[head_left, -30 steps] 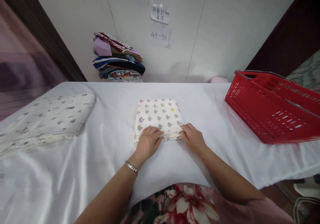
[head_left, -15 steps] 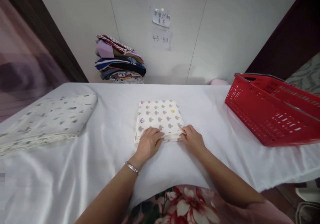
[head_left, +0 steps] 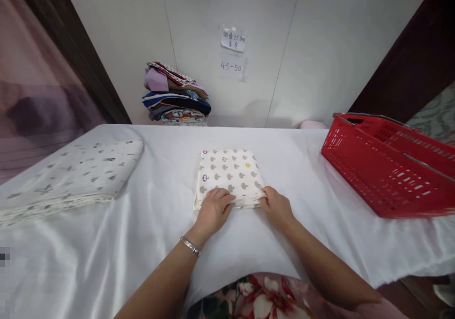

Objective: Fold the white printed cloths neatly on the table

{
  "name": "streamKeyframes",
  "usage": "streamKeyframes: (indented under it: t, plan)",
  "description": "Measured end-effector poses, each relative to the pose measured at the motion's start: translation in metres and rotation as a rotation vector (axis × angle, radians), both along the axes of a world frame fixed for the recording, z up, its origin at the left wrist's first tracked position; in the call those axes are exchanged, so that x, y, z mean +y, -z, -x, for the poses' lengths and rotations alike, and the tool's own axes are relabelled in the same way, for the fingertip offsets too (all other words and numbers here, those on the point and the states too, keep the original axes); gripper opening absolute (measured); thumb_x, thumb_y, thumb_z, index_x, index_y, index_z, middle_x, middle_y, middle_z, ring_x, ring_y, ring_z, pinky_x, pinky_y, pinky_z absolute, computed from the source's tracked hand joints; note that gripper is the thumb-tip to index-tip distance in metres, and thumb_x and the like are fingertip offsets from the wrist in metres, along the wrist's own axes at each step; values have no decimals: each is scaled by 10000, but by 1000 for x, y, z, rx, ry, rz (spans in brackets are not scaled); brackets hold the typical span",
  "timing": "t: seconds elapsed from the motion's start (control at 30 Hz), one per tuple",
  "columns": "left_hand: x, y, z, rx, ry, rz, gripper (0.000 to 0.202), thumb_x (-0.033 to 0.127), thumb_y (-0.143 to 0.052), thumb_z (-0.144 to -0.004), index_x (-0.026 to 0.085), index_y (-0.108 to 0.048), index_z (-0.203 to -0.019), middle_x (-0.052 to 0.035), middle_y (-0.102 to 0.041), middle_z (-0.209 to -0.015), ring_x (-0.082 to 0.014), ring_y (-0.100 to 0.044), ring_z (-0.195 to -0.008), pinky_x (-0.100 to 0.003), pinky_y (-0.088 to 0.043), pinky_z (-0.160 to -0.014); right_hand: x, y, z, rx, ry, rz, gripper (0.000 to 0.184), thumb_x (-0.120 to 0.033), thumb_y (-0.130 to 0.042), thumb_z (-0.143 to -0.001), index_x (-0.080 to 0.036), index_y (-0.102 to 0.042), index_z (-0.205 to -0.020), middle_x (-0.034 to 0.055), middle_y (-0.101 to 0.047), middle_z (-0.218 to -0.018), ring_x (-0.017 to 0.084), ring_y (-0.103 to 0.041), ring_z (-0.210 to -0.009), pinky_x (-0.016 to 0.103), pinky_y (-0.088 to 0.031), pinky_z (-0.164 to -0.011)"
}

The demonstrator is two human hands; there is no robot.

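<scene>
A folded white cloth (head_left: pixel 231 169) printed with mushrooms, mostly grey with a few coloured ones, lies in a neat square in front of me. My left hand (head_left: pixel 214 210) grips its near edge, fingers on top and thumb at the front. At the near right corner, my right hand (head_left: pixel 277 205) pinches the layers between thumb and fingers. The stacked layers show along the near edge between both hands. A silver bracelet (head_left: pixel 190 246) circles my left wrist.
White satiny cloth (head_left: pixel 159 262) covers the table. Another folded printed cloth (head_left: pixel 81 172) lies at the left. On the right stands a red plastic basket (head_left: pixel 377 167). Several folded fabrics (head_left: pixel 177 94) are stacked beyond the far edge, against a wall with paper signs (head_left: pixel 232 53).
The whole view has shifted slightly, so everything sits a little lower in the picture. Both hands keep their places on the folded cloth's near edge.
</scene>
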State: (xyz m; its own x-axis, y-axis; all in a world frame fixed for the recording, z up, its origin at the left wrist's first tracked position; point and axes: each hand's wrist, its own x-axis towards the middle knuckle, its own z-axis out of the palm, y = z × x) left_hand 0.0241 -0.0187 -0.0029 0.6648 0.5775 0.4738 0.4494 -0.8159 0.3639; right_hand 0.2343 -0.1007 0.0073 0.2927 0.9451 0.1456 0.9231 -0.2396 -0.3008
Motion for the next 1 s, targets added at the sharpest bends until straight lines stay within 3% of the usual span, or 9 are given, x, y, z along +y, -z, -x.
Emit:
streamKeyframes:
  t: [0.2, 0.4, 0.6, 0.73, 0.8, 0.87, 1.0]
  plan:
    - [1, 1, 1, -13, 5, 16, 179, 177, -506, -827, 225, -610, -964, -32, -578, -908, -183, -508, -879, -365, -408, -816, -2, 1, -3, 181, 8, 31, 211, -244, -407, -811, -226, -452, -1017, -42, -547, -623, 144, -497, -582, 231, -251, -543]
    - [-1, 0, 1, -34, 11, 37, 180, 184, -498, -834, 229, -612, -966, -33, -578, -889, -181, -510, -869, -378, -413, -814, -4, 2, -3, 142, -5, -13, 204, -199, -361, -810, -229, -464, -983, -41, -537, -610, 147, -495, -579, 230, -258, -542]
    - [-1, 0, 1, -53, 13, 38, 185, 173, -502, -827, 230, -613, -964, -34, -580, -880, -185, -513, -865, -392, -419, -808, -3, 1, -2, 86, -16, 43, 179, -204, -348, -833, -225, -473, -960, -38, -550, -603, 146, -499, -559, 234, -252, -525]
    - [-2, -1, 2, -54, 8, 47, 185, 148, -511, -815, 226, -616, -947, -31, -576, -867, -181, -511, -854, -381, -418, -800, -3, -13, -10, 50, -74, 161, 140, -258, -381, -847, -228, -498, -916, -31, -568, -619, 152, -522, -578, 237, -269, -512]
    - [-3, -2, 1, -54, 4, 55, 181, 138, -515, -812, 223, -616, -935, -28, -572, -856, -177, -506, -846, -374, -414, -798, -3, -27, -11, 3, -132, 145, 149, -298, -393, -854, -228, -524, -868, -11, -596, -686, 156, -543, -626, 246, -315, -536]
    - [-4, -2, 1, -50, 1, 66, 168, 136, -517, -813, 222, -618, -916, -25, -567, -845, -176, -500, -838, -366, -413, -788, 0, -44, -6, -31, -198, 6, 181, -313, -392, -864, -227, -548, -897, 25, -622, -852, 174, -570, -774, 272, -389, -622]
    - [-4, -4, 0, -54, -1, 78, 180, 122, -523, -803, 225, -619, -914, -25, -565, -847, -179, -494, -849, -363, -408, -784, 18, -69, 18, 31, -452, -271, 296, -293, -375, -880, -220, -512, -1133, 88, -501, -1235, 210, -458, -1136, 360, -409, -892]
